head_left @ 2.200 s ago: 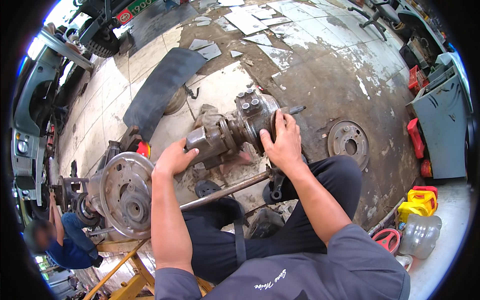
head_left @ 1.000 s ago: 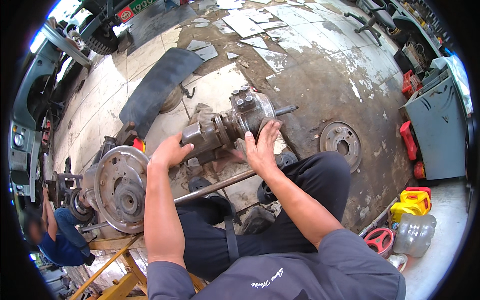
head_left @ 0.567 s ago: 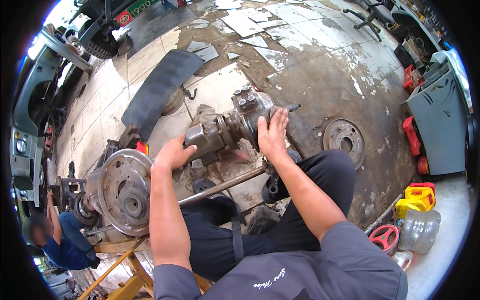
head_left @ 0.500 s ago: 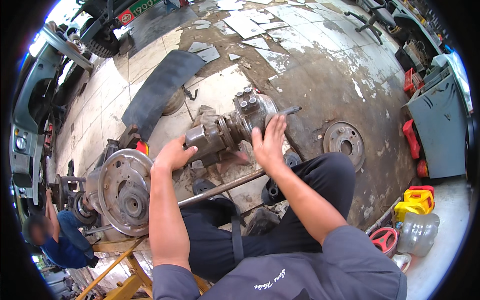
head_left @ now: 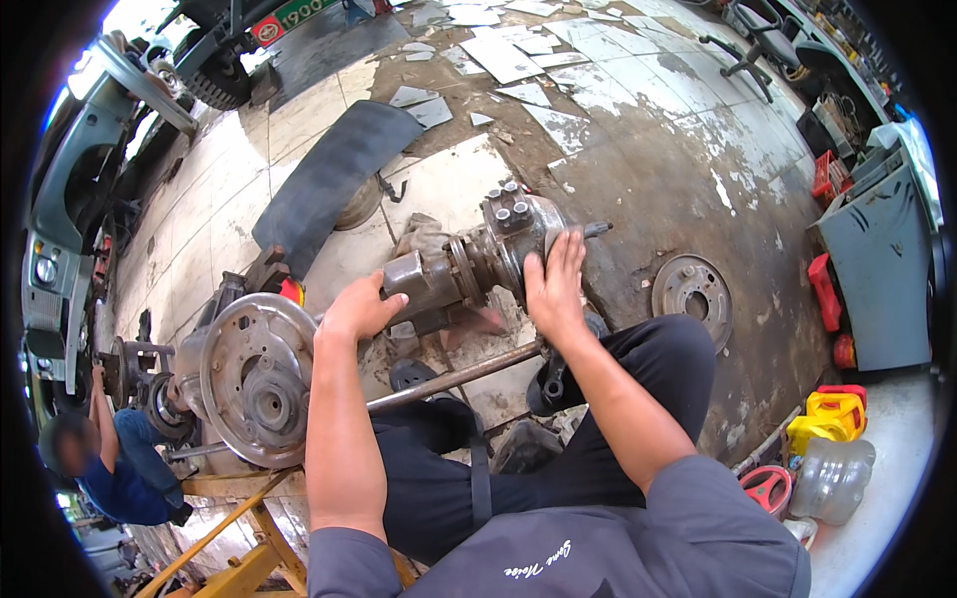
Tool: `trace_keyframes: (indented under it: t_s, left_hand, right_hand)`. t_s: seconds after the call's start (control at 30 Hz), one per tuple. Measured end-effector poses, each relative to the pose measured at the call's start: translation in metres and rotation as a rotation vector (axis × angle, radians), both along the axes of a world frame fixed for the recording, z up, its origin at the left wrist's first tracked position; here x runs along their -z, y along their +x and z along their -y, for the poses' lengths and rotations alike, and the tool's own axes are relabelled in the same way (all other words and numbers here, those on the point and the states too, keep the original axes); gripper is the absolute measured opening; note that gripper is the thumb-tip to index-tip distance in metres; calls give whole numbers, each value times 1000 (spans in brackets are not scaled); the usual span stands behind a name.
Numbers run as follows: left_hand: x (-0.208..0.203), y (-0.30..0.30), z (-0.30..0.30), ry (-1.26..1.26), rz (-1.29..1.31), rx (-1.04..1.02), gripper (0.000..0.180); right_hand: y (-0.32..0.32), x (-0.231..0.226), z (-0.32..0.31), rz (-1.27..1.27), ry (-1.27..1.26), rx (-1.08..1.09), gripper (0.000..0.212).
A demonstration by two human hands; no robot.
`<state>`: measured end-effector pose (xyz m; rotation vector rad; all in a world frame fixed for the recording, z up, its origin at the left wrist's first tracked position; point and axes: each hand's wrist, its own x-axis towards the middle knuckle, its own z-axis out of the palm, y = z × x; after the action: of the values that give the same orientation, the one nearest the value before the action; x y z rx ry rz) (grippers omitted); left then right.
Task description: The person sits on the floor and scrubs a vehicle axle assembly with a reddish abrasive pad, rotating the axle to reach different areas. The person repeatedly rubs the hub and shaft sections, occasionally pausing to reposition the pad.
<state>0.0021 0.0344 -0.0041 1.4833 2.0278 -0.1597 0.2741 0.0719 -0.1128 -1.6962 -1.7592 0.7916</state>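
Observation:
A heavy brown-grey metal axle assembly (head_left: 469, 269) lies across in front of me. It has a boxy end on the left, a flanged collar in the middle, and a rounded knuckle with several bolt heads on top at right. My left hand (head_left: 364, 307) grips the boxy end, its thumb on the near side. My right hand (head_left: 556, 289) lies flat against the knuckle's near right side, fingers stretched out beside a short protruding shaft (head_left: 596, 230). A long metal rod (head_left: 454, 377) runs below, over my legs. Left of my left forearm stands a large round metal plate (head_left: 224, 379) with a hub.
A dark curved panel (head_left: 334, 179) lies beyond, on cracked tiles. Another round plate (head_left: 691, 299) rests on the floor at right. A grey cabinet (head_left: 877, 269) and yellow container (head_left: 827, 421) stand farther right. At left, a person in blue (head_left: 125, 468) works near a yellow frame (head_left: 264, 543).
The whole view has shifted slightly, so things sit a little farther right. Both hands keep nearly the same places on the axle assembly.

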Motion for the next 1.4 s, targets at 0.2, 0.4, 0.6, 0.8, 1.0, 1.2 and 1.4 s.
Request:
trace_keyframes:
  t_s: [0.2, 0.4, 0.6, 0.8, 1.0, 1.2, 1.4]
  left_hand:
    - [3, -5, 4, 33, 1, 12, 66]
    - [3, -6, 7, 75, 44, 22, 63]
    - [5, -16, 5, 44, 90, 18, 69]
    - [9, -13, 5, 74, 73, 42, 67]
    - [5, -13, 6, 51, 66, 27, 66]
    - [6, -10, 7, 69, 86, 25, 65]
    - [15, -14, 11, 91, 74, 21, 64]
  right_hand:
    - [7, -5, -24, -171, -16, 67, 76]
    - [16, 3, -23, -41, 64, 38, 69]
    - [39, -69, -19, 35, 6, -182, 57]
    - [32, -44, -9, 457, 310, -559, 62]
    - [16, -33, -1, 627, 277, -529, 64]
    - [15, -33, 3, 728, 300, -425, 72]
    - [17, -44, 5, 737, 302, -535, 73]
